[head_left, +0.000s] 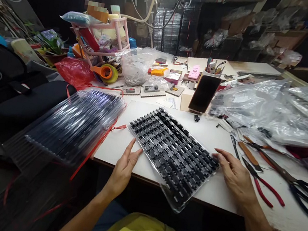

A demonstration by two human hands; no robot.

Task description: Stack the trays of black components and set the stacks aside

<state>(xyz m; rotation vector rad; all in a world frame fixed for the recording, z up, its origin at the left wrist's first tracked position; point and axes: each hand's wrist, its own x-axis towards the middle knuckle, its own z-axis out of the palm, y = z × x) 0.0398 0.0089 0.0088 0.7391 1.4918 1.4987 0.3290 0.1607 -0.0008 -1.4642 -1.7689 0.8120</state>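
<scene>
A clear plastic tray (163, 148) filled with rows of small black parts lies at a slant on the white table, its near corner jutting past the front edge. At the tray's left edge is my left hand (124, 167), holding it with the thumb and fingers. My right hand (234, 176) grips the opposite edge near the right corner, fingertips against the rim. To the left sits a stack of similar clear trays (77, 122) with dark contents, with red ribbon (91, 152) along its side.
A phone (204, 94) stands upright behind the tray, near a small black piece (197, 118). Red-handled pliers (265, 189) and large scissors (293, 180) lie at right, below clear plastic bags (256, 105). A pink rack (106, 28) and orange tape roll (105, 72) are back left.
</scene>
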